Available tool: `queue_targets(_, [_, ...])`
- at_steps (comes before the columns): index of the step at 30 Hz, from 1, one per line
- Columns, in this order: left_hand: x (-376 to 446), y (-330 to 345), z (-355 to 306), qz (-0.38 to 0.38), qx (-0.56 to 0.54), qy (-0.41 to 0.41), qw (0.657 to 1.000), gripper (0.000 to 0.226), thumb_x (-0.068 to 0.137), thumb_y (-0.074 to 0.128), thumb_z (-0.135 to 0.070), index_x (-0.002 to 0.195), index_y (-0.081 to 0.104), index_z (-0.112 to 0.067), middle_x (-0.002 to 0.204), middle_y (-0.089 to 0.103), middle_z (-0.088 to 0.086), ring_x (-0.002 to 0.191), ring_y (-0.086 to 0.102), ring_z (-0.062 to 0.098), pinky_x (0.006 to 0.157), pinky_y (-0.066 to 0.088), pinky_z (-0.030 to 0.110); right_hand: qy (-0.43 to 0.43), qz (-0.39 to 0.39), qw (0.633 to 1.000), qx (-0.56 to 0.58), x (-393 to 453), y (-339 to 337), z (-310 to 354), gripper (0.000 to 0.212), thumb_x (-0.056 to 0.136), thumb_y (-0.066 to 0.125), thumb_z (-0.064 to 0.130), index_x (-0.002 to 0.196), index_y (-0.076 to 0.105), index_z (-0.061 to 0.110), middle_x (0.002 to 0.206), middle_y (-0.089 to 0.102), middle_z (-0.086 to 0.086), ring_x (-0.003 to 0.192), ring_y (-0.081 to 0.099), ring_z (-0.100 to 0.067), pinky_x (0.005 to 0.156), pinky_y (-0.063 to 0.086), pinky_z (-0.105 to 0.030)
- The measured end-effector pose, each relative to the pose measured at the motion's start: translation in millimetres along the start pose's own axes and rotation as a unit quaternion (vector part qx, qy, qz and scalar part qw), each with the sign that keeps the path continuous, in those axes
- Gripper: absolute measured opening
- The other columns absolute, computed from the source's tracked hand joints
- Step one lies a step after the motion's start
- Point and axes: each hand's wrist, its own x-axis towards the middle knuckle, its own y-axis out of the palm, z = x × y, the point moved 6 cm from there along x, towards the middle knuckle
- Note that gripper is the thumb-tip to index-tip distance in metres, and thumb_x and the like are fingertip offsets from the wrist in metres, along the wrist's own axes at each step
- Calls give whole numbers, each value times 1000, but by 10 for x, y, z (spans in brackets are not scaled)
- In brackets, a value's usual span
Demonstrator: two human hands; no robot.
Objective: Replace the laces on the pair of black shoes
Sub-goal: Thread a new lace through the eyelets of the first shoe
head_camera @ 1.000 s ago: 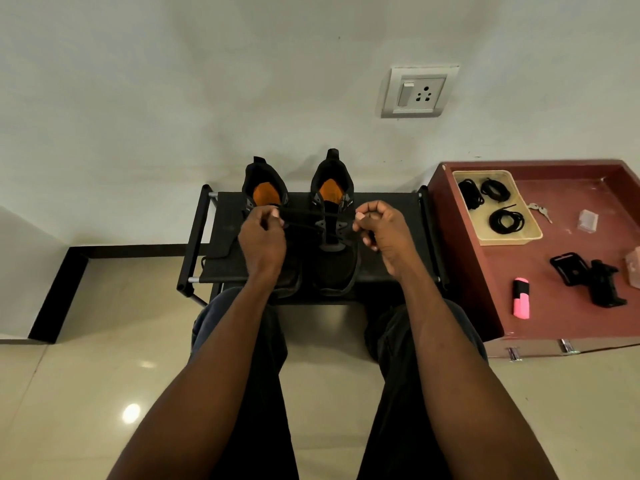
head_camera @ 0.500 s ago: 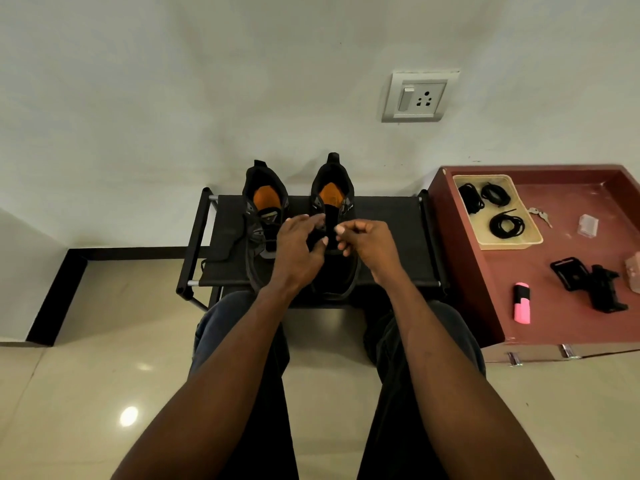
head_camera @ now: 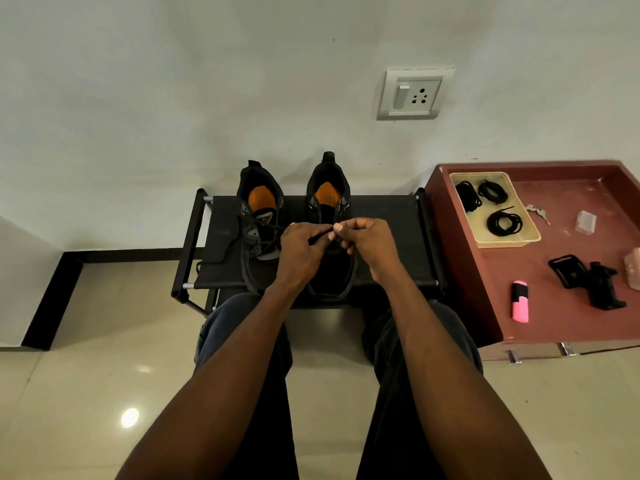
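Note:
Two black shoes with orange insoles stand side by side on a black rack (head_camera: 381,216). The left shoe (head_camera: 258,216) has loose black lacing across its tongue. Over the middle of the right shoe (head_camera: 329,202), my left hand (head_camera: 299,249) and my right hand (head_camera: 369,242) meet, fingertips almost touching. Both pinch a thin black lace (head_camera: 320,236) between them. The hands hide the right shoe's eyelets. Several coiled black laces (head_camera: 504,221) lie in a beige tray (head_camera: 530,237) to the right.
The tray sits on a dark red cabinet top (head_camera: 554,271) with keys (head_camera: 538,213), a pink highlighter (head_camera: 520,301), a black clamp holder (head_camera: 588,282) and a small clear box (head_camera: 586,221). A wall with a socket plate (head_camera: 414,95) rises behind the rack. My knees are just before the rack.
A second ago my hands were spread apart above the shoes with the lace stretched between them. They have come together over the right shoe and now pinch the lace close.

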Motion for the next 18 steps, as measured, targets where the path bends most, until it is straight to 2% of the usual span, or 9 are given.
queue_targets(2, [-1,0,8,-22,-6,-9,1000,19,95,66,-17,110,75,-12,99,73,-5,90,53,-19,93,42,32,10,3,1000,8,23,-12,-11,16,91,71,14,90,75,-1,82,70,-25,59,55,-11,54,45,-23])
queue_targets(5, [-13,17,-37,-33,-4,6,999,19,94,67,-14,111,75,-11,96,70,-12,88,54,-18,90,39,22,29,8,1000,8,56,-21,-40,17,91,70,12,92,74,-4,87,73,-22,58,54,-9,52,45,-22])
queue_targets(7, [-5,27,-56,-29,-6,15,999,16,93,67,-11,107,76,-12,88,65,-19,84,55,-17,83,36,16,41,10,999,9,65,-31,-46,18,91,70,13,92,74,-5,81,71,-19,56,53,-9,51,44,-22])
queue_targets(9, [13,26,-37,-33,-7,11,999,14,93,67,-11,102,77,-13,86,65,-19,86,54,-16,83,37,15,51,9,998,21,68,-36,-52,20,92,70,14,94,73,-6,71,66,-13,53,52,-9,50,43,-21])
queue_targets(11, [26,42,29,-51,1,2,999,12,92,69,-13,100,78,-13,94,65,-14,93,52,-12,88,42,22,53,1,998,19,73,-25,-68,22,93,69,16,94,73,-5,68,63,-11,53,52,-9,50,43,-21])
queue_targets(13, [40,69,132,-78,21,-29,996,12,91,70,-15,99,78,-12,108,61,-5,105,47,-2,95,43,30,54,-20,998,4,86,-22,-99,22,94,68,19,88,73,-1,67,62,-10,54,52,-11,51,43,-23])
queue_targets(15, [69,101,218,-89,65,-55,992,13,90,71,-15,98,78,-11,123,55,5,120,44,16,103,38,35,60,-54,996,-22,112,-52,-145,21,96,66,19,80,70,6,68,62,-8,56,52,-12,53,43,-25])
queue_targets(18, [126,156,257,-67,128,-46,988,12,89,70,-15,95,79,-10,139,48,11,133,37,28,110,29,38,81,-88,992,-47,163,-106,-239,19,95,66,17,77,67,10,69,62,-6,62,55,-14,58,45,-29])
